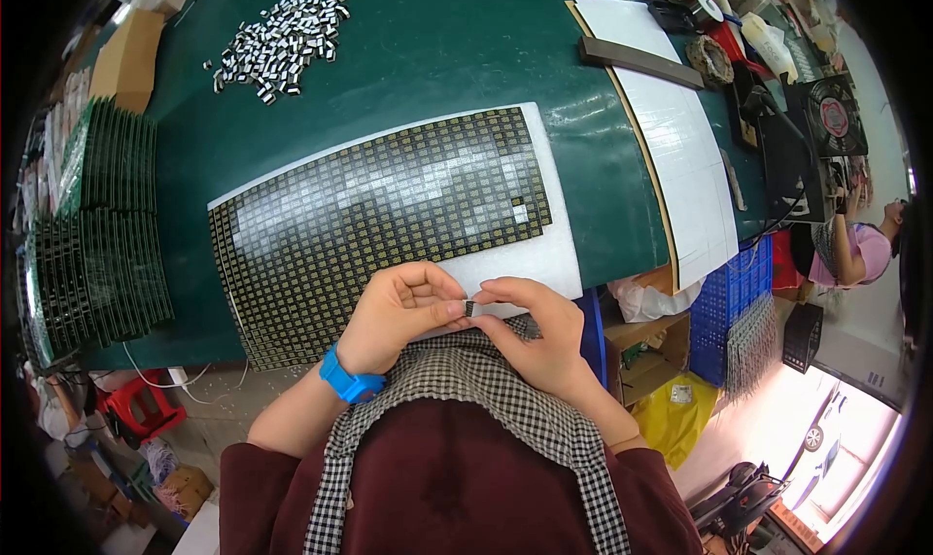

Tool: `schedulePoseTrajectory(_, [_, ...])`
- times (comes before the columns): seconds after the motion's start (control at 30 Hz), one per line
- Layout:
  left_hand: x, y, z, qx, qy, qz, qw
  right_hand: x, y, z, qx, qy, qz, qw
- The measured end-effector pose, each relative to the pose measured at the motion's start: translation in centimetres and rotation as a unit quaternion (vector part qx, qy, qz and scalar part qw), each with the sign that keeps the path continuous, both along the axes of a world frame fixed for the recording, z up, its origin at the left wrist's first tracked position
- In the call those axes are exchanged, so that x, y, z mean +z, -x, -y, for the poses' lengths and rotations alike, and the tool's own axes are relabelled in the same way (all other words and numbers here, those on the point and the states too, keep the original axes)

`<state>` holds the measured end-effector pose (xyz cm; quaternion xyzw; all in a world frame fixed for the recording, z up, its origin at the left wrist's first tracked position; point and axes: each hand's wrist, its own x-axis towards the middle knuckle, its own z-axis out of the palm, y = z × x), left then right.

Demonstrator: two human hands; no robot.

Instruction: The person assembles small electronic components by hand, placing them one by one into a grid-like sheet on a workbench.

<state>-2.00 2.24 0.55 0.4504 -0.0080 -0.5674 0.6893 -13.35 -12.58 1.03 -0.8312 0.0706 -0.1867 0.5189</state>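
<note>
Between my fingertips is a small dark rectangular piece [470, 308], with light marks along its edge. My left hand [408, 302] pinches it from the left, a blue watch on that wrist. From the other side my right hand [535, 327] closes thumb and finger around the same piece. Both hands hover over the near edge of a white foam sheet [515, 263]. On that sheet lie tight rows of small black-and-gold pieces [379, 205], some shining in the light. One dark gap and a pale piece show near the right end of the rows.
A heap of small black-and-white parts [282, 48] lies far left on the green table [466, 45]. Racked green circuit boards [102, 225] stand at the left. A white board [671, 156] with a dark bar [641, 61] lies right. A fan [831, 118] and another person [860, 249] are beyond.
</note>
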Motion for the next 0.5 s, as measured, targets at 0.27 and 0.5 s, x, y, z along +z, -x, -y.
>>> schedulePoseTrajectory(0.27, [1.8,0.7,0.7,-0.032,-0.081,0.205,0.975,0.2,-0.1,0.0,0.041,0.173,-0.004,0.984])
schedulePoseTrajectory(0.5, [1.6,-1.6,-0.1,0.063,-0.176,0.438,0.879,-0.7,-0.6,-0.3,-0.018,-0.034,-0.011,0.999])
